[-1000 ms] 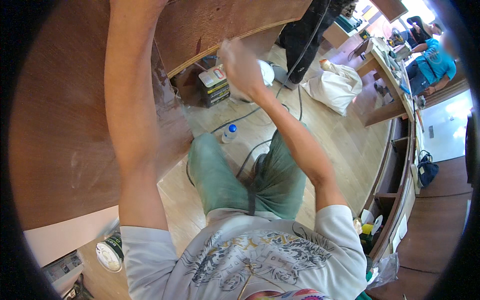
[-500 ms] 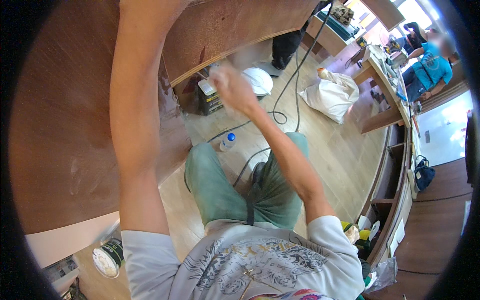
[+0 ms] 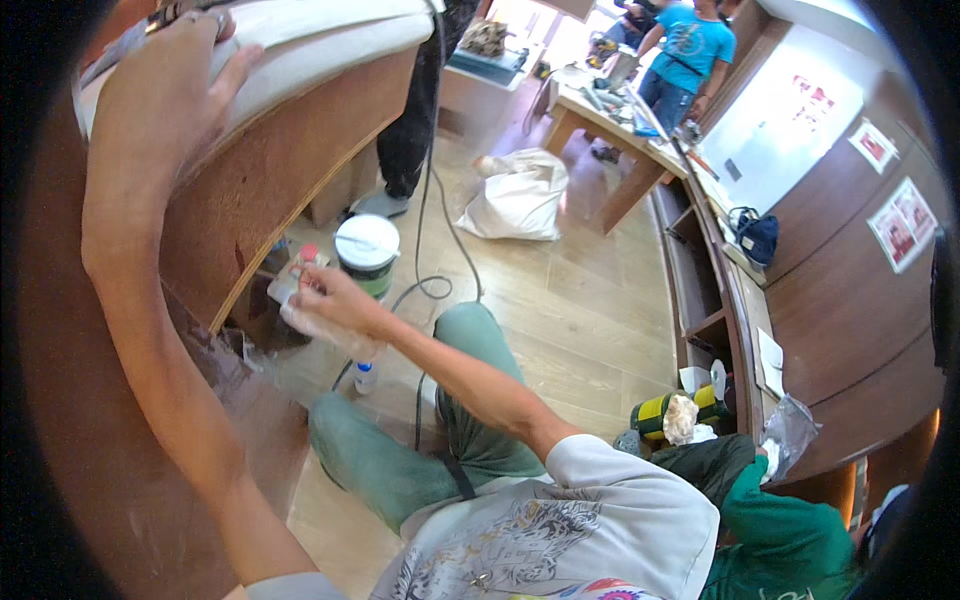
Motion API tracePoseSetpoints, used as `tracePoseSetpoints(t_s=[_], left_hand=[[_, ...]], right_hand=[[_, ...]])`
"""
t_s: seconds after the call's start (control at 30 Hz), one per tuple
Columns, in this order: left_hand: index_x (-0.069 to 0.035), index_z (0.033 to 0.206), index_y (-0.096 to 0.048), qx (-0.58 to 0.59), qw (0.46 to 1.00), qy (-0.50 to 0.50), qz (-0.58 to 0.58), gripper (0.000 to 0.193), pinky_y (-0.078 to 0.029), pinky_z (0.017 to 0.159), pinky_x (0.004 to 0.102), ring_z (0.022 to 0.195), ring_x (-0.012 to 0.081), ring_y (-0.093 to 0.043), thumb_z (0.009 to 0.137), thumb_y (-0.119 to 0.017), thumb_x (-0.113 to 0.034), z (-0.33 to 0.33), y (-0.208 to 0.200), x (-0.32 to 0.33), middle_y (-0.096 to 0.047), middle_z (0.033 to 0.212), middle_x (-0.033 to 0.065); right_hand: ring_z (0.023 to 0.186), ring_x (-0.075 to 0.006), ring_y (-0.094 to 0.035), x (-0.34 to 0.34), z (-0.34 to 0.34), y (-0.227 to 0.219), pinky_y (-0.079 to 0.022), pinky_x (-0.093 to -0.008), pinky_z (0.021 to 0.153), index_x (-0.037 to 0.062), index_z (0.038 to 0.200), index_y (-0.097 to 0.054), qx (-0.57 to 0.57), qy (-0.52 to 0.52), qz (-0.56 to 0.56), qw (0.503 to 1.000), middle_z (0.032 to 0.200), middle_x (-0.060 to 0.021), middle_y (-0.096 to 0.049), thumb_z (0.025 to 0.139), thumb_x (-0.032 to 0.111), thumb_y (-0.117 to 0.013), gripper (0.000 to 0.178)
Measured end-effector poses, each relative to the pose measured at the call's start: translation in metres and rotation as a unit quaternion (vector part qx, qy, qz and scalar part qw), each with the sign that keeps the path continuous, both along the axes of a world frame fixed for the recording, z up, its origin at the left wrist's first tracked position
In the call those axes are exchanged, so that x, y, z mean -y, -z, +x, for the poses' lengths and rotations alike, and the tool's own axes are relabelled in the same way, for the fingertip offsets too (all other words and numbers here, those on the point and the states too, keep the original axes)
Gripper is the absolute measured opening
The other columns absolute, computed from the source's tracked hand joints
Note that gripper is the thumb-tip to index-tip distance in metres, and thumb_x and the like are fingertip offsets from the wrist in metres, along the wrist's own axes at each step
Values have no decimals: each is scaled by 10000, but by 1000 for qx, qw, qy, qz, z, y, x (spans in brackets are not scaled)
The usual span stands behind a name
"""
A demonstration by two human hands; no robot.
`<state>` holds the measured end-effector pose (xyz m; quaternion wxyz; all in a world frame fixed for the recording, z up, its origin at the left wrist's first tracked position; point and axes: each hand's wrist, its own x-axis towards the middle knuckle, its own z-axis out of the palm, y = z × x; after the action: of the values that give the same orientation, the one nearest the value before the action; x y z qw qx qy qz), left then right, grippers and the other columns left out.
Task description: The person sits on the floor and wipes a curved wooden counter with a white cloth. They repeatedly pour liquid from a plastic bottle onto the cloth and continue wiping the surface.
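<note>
My left hand [image 3: 165, 105] rests on the white-covered top edge [image 3: 300, 55] of a curved brown wooden panel [image 3: 270, 165]. Its thumb stretches away from the fingers, which are partly cut off at the top of the view. Lower down, my right hand [image 3: 335, 300] is closed in a pinch beside a white-lidded pail [image 3: 367, 245]. What it pinches is too blurred to name; something pale and translucent shows under the palm. Just behind the fingers is a red cap [image 3: 309, 253]. A small clear bottle with a blue cap [image 3: 364, 378] stands below the hand.
A black cable [image 3: 432, 215] runs down across the wooden floor. Past the pail stands another person's dark-trousered leg [image 3: 408, 130]. Farther off are a white sack [image 3: 520, 195], a cluttered workbench [image 3: 585, 110] and a person in a blue shirt [image 3: 695, 45]. Open shelving [image 3: 695, 260] lines the right side.
The view has turned right, bringing my left hand into sight on the panel's top edge. My right hand has moved from in front of the pail to its near-left side, fingers pinched.
</note>
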<state>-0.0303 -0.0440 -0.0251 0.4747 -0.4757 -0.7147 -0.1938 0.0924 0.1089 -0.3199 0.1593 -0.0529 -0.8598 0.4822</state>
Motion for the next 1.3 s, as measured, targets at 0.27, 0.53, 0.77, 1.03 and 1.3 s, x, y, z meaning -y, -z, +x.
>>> tracePoseSetpoints(t_s=[0.27, 0.53, 0.77, 1.03, 1.3], left_hand=[[-24, 1075, -649, 53, 997, -41, -23, 333, -518, 814, 453, 917, 362, -681, 954, -619, -333, 23, -12, 14, -691, 1041, 187], [-36, 1098, -670, 40, 997, -64, -31, 353, -545, 788, 429, 906, 323, -696, 956, -613, -354, 31, -14, 19, -704, 1008, 168], [-35, 1077, -645, 56, 996, -58, -28, 334, -523, 800, 453, 914, 363, -680, 950, -626, -343, 29, -12, 18, -695, 1035, 176], [-36, 1097, -645, 56, 996, -66, -35, 334, -524, 835, 436, 944, 346, -683, 960, -614, -340, 28, -12, 18, -698, 1063, 167], [-26, 1083, -696, 17, 998, -56, -17, 360, -545, 798, 422, 895, 331, -701, 945, -630, -351, 30, -13, 12, -713, 982, 183]], right_hand=[[841, -57, -552, 38, -24, -57, -475, -223, 739, 63, 1134, -590, -83, -83, -403, 908, 927, 36, -586, 1020, 356, -575, 315], [625, -74, -572, 43, -34, -62, -495, -241, 510, 110, 987, -565, -61, -56, -428, 900, 788, 20, -598, 1021, 369, -573, 261], [661, -78, -581, 32, -33, -61, -504, -248, 553, 101, 979, -578, -31, -54, -402, 913, 824, 3, -617, 1020, 310, -585, 213], [743, -57, -572, 31, -26, -64, -487, -219, 645, 90, 1000, -588, -38, -56, -415, 907, 853, 22, -611, 1032, 233, -560, 149], [755, -44, -559, 28, -22, -57, -477, -212, 664, 99, 1006, -602, -79, -45, -455, 886, 869, 42, -604, 1036, 231, -543, 147]])
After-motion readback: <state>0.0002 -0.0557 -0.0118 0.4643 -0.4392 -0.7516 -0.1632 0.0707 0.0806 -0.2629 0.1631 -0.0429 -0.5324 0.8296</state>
